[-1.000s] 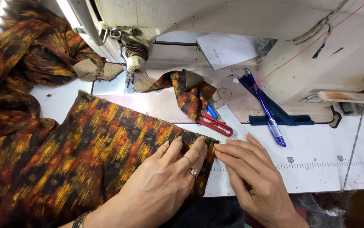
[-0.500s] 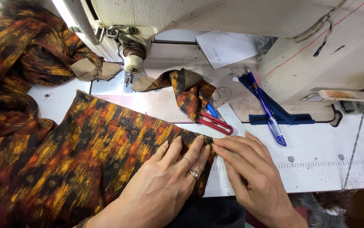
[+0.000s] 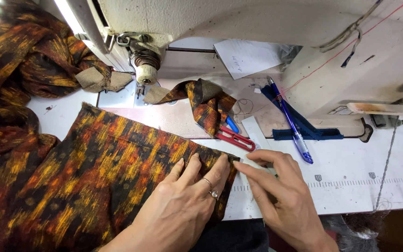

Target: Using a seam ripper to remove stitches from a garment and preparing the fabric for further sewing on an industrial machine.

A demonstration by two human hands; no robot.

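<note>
I am pressing my left hand (image 3: 183,205) flat, fingers spread, on the patterned fabric (image 3: 89,177) at its right edge | my right hand (image 3: 276,200) is pinching that edge's corner with its fingertips | red snips (image 3: 235,138) are lying just beyond; white table (image 3: 351,186) is lying bare to the right.

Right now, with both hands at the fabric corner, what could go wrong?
The fabric hangs partly off the table, so its weight might drag the corner out from under the left hand. The right hand may nudge the red snips lying close by, possibly snagging the cloth.
</note>
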